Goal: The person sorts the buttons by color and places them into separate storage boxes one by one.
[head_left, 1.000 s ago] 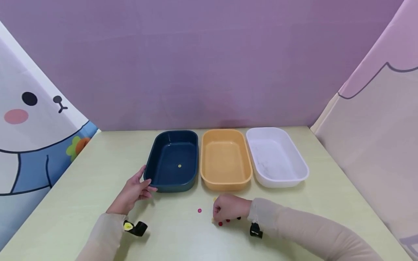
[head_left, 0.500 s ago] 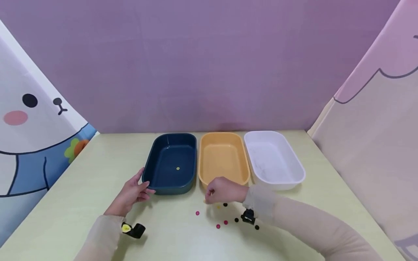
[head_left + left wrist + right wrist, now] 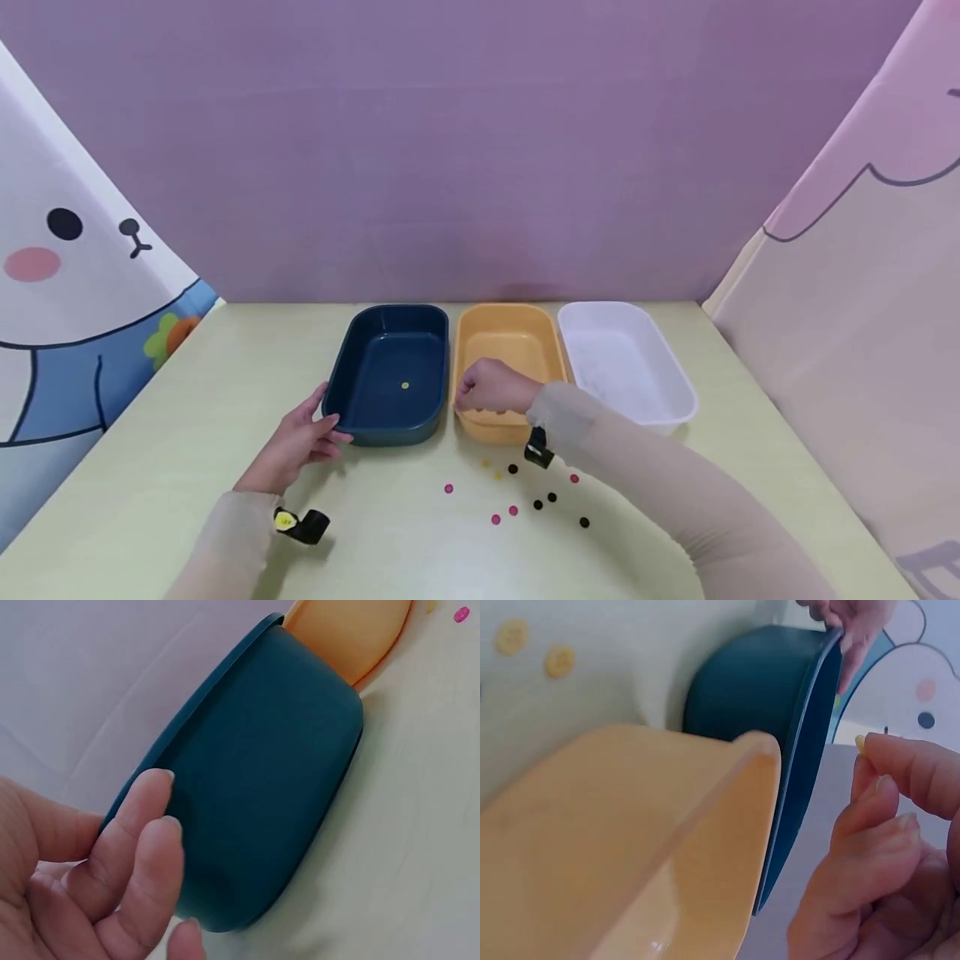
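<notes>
My left hand [image 3: 296, 442] holds the dark blue tray [image 3: 386, 436] by its near left corner. In the left wrist view the thumb lies over the rim, and curled fingers [image 3: 154, 862] are against the outer wall. Over the near part of the orange tray [image 3: 517, 315], my right hand [image 3: 495, 385] pinches a small yellow button [image 3: 860, 744] between thumb and forefinger. One yellow button [image 3: 405, 386] lies inside the blue tray. On the table, two more yellow buttons [image 3: 485, 464] lie in front of the orange tray.
A white tray [image 3: 686, 408] stands right of the orange one, the trays side by side in a row. Several black buttons [image 3: 537, 505] and several pink buttons [image 3: 496, 519] lie scattered on the table [image 3: 420, 550]. A purple cloth [image 3: 465, 150] hangs behind.
My right hand has risen from the loose buttons and moved forward over the orange tray with a yellow button. My left hand stays on the blue tray. The view shifted slightly.
</notes>
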A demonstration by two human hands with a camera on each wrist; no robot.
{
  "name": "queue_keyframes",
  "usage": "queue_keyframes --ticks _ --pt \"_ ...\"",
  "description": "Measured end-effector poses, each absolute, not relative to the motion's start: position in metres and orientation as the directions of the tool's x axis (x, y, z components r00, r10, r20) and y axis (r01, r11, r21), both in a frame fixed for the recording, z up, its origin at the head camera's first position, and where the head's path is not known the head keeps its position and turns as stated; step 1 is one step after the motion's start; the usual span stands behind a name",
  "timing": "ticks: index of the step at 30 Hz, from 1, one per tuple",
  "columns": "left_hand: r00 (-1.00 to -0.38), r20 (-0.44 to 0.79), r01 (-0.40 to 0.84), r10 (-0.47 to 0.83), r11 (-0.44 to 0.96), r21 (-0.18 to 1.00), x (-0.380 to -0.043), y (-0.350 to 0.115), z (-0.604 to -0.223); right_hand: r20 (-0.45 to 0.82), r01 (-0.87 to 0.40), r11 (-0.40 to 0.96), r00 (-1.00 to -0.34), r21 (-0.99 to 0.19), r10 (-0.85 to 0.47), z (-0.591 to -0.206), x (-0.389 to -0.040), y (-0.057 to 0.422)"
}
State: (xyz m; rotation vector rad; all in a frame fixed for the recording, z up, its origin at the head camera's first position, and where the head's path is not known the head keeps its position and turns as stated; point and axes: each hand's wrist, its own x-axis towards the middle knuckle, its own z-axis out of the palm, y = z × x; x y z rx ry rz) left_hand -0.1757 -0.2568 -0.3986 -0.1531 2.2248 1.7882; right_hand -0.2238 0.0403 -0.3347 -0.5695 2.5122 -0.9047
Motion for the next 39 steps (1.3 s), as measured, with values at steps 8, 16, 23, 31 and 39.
queue_keyframes --ticks 8,16,23,31,39 --pt "-0.945 -0.292 -0.260 0.150 0.203 0.944 -0.176 -0.265 -0.398 -0.255 -0.250 0.733 -0.826 -0.633 -0.502 -0.331 -0.244 0.013" --pt "-0.943 -0.282 -0.256 0.174 0.159 0.953 -0.174 -0.262 -0.397 -0.274 -0.210 0.712 -0.822 -0.670 -0.500 -0.332 -0.265 -0.005" --pt "-0.941 -0.274 -0.254 0.198 0.120 0.960 -0.175 -0.260 -0.397 -0.294 -0.172 0.708 -0.824 -0.685 -0.485 -0.325 -0.281 -0.018" --pt "-0.938 -0.298 -0.282 0.175 0.111 0.953 -0.177 -0.254 -0.400 -0.327 -0.103 0.676 -0.816 -0.730 -0.477 -0.321 -0.289 -0.033" --pt "-0.940 -0.308 -0.291 0.146 0.126 0.948 -0.178 -0.253 -0.399 -0.390 0.026 0.656 -0.822 -0.755 -0.416 -0.334 -0.301 -0.051"
